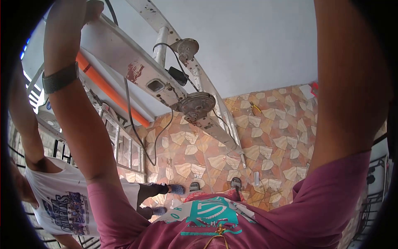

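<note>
My left arm, with a dark mesh band at the wrist, is raised at the upper left. At the top edge my left hand (93, 11) is closed on the upper rail of a worn, folding metal ladder (137, 68); most of its fingers are hidden. Round hinge plates (197, 106) join the ladder's sections, and its lower leg slants toward the tiled floor. A black cord (129, 103) hangs in a loop beside the rail, and a small black box (178, 76) sits against the ladder. My right arm reaches up past the top edge, its hand out of view.
At the left stands a co-worker in a white shirt (62, 195), one arm raised. An orange tube (112, 91) leans behind the ladder, near another ladder (128, 149). Yellow-handled pliers (255, 108) and a small pale rectangular piece (256, 178) lie on the patterned floor (286, 141).
</note>
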A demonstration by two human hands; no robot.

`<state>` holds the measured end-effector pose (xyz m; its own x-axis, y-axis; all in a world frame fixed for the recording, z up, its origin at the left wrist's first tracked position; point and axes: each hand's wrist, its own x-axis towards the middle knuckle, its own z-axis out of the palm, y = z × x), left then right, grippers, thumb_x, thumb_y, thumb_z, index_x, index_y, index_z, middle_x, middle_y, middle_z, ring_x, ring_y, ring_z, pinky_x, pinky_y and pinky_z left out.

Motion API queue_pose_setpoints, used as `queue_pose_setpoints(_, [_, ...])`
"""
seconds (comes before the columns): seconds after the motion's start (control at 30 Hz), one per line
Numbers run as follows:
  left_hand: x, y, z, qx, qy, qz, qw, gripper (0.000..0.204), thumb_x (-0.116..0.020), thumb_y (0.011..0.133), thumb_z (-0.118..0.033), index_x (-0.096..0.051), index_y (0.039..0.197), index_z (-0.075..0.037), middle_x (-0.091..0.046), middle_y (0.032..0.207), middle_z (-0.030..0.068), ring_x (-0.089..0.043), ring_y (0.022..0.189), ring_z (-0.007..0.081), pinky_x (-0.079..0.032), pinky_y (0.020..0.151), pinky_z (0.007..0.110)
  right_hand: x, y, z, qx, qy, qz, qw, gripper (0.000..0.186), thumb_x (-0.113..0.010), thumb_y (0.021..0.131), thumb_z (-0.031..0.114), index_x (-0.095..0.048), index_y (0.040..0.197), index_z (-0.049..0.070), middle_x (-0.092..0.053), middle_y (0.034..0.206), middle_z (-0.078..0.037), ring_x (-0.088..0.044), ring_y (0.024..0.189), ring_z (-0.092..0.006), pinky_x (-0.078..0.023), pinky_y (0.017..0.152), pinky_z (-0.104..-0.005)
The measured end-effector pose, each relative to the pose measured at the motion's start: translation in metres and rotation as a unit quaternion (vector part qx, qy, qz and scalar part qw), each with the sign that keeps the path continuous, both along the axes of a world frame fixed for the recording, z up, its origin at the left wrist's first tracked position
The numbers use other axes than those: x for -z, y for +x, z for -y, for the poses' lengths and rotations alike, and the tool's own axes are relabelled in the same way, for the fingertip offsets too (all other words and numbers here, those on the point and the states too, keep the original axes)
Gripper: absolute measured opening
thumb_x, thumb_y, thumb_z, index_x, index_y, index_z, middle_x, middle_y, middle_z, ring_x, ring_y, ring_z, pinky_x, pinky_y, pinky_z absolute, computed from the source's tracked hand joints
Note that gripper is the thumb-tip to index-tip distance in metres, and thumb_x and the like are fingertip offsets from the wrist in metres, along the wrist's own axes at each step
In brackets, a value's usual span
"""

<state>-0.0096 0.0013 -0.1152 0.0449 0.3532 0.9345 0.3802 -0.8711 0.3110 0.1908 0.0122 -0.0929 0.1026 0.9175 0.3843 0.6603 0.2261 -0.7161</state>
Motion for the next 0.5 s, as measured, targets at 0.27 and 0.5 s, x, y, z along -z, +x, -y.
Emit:
queue_pose_setpoints(0.27, [0.002, 0.081, 0.022, -0.232, -0.079, -0.098, 0.964, 0.027, -0.054, 0.078, -0.021, -0.053, 0.097, -0.002, -0.054, 0.064, 0.0035, -0.052, 0.051, 0.0076, -0.040, 0.042, 0.017, 0.181, 0.031, -0.114, -0.209, 0.050, -0.086, 0.973, 0.063, -0.064, 0.067, 0.035, -0.042, 0.114, 0.000, -0.049, 0.106, -0.020, -0.052, 0.092, -0.0237, -0.043, 0.075, -0.0293])
queue_pose_setpoints(0.5, [0.019, 0.039, 0.014, -0.241, -0.070, -0.286, 0.925, 0.037, -0.057, 0.077, -0.029, -0.051, 0.109, -0.012, -0.057, 0.083, 0.0032, -0.054, 0.072, 0.0074, -0.043, 0.059, 0.018, 0.214, -0.025, -0.142, -0.350, -0.012, -0.054, 0.935, 0.033, -0.049, 0.078, 0.031, -0.055, 0.081, -0.002, -0.059, 0.074, -0.010, -0.055, 0.071, -0.0183, -0.042, 0.067, -0.0280])
